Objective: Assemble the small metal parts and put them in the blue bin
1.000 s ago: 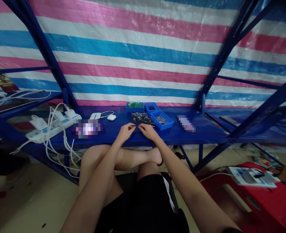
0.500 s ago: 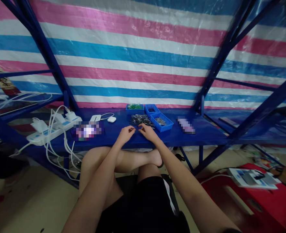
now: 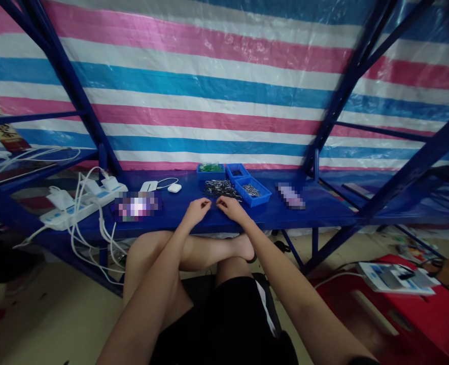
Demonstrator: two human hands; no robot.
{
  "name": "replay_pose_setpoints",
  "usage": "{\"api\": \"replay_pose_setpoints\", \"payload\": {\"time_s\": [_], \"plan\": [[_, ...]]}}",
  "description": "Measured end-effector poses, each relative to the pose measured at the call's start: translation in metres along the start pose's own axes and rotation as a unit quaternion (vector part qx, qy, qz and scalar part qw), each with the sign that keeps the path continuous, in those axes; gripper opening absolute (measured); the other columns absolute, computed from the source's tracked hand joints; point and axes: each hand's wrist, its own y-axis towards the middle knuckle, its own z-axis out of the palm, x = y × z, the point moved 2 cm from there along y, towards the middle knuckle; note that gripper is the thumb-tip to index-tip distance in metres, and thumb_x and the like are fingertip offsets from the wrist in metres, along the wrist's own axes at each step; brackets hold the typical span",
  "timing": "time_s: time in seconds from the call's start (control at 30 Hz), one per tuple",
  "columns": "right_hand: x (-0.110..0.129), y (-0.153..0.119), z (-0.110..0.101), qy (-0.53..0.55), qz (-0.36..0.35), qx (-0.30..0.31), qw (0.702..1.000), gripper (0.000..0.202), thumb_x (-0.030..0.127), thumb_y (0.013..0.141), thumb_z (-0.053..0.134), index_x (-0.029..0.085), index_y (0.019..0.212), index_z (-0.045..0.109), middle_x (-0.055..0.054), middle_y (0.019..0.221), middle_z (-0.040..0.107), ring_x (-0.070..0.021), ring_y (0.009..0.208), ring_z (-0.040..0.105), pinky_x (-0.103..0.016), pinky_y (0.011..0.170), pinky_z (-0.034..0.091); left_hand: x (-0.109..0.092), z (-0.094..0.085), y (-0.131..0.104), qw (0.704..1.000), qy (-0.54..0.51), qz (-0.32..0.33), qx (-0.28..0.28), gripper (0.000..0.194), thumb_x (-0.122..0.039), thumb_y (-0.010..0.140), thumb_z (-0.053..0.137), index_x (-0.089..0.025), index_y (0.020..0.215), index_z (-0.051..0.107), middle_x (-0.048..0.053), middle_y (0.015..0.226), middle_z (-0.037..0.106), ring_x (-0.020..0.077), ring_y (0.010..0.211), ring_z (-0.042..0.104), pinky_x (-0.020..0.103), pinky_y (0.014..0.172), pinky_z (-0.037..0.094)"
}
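My left hand (image 3: 199, 209) is closed in a pinch above the front of the blue table (image 3: 273, 218); whatever its fingertips hold is too small to name. Facing it, my right hand (image 3: 230, 207) has its fingers pressed together too, and its contents cannot be made out. Just behind both hands lies a loose pile of thin black and silver pieces (image 3: 220, 188). A blue bin (image 3: 258, 199) of small metal parts stands right of the pile. Behind are a smaller blue bin (image 3: 237, 171) and a blue bin of green pieces (image 3: 211, 170).
On the left are a white power strip (image 3: 83, 205) with cables, a blurred lit phone (image 3: 136, 207) and a white earbud case (image 3: 174, 188). Another blurred phone (image 3: 291, 196) lies right of the bins. Blue frame posts flank the table; a red stool (image 3: 418, 319) stands lower right.
The two hands remain in nearly the same place, their fingers shifted only slightly. The whole view has moved a little.
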Motion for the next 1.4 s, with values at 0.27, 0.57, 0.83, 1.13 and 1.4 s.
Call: {"api": "replay_pose_setpoints", "payload": {"time_s": [0.27,0.57,0.83,1.13,1.4], "plan": [[0.006,-0.002,-0.002,-0.008,0.001,0.006,1.0,0.016,0.026,0.085,0.049,0.018,0.093,0.061,-0.002,0.081,0.063,-0.0119,0.07,0.056,-0.021,0.067,0.039,-0.001,-0.001,0.0,1.0,-0.001,0.001,-0.016,0.027,-0.035,0.08,0.045,-0.017,0.083,0.065,0.005,0.079,0.068,0.0169,0.072,0.06,0.026,0.068,0.045],[0.005,-0.001,-0.003,-0.04,-0.018,0.006,0.999,0.02,0.026,0.088,0.044,0.018,0.092,0.062,-0.004,0.086,0.065,-0.013,0.078,0.057,-0.022,0.072,0.038,-0.001,0.0,0.0,0.998,-0.059,0.009,-0.018,0.029,-0.037,0.077,0.052,-0.016,0.092,0.065,0.007,0.088,0.069,0.0178,0.078,0.062,0.028,0.073,0.047],[0.007,-0.001,-0.002,-0.047,-0.019,0.019,0.999,0.02,0.028,0.086,0.048,0.018,0.093,0.064,-0.004,0.087,0.065,-0.0127,0.076,0.056,-0.022,0.071,0.038,-0.004,-0.003,-0.001,0.996,-0.077,0.015,-0.046,0.024,-0.035,0.076,0.052,-0.016,0.085,0.063,0.005,0.085,0.067,0.0164,0.079,0.061,0.026,0.073,0.047],[0.014,-0.003,-0.006,-0.015,0.001,0.005,1.0,0.028,0.035,0.089,0.043,0.017,0.085,0.064,-0.003,0.079,0.065,-0.012,0.071,0.056,-0.021,0.068,0.038,-0.007,-0.003,-0.003,0.996,-0.077,0.013,-0.038,0.02,-0.032,0.075,0.052,-0.016,0.08,0.062,0.003,0.076,0.065,0.0144,0.071,0.059,0.024,0.067,0.045],[0.016,-0.003,-0.006,-0.017,-0.005,0.024,1.0,0.03,0.039,0.087,0.045,0.018,0.084,0.065,-0.002,0.079,0.064,-0.0113,0.07,0.054,-0.02,0.064,0.035,-0.006,0.0,-0.004,0.999,0.008,0.035,0.014,0.019,-0.029,0.069,0.055,-0.016,0.08,0.066,0.001,0.069,0.062,0.0127,0.062,0.054,0.023,0.059,0.041]]}}
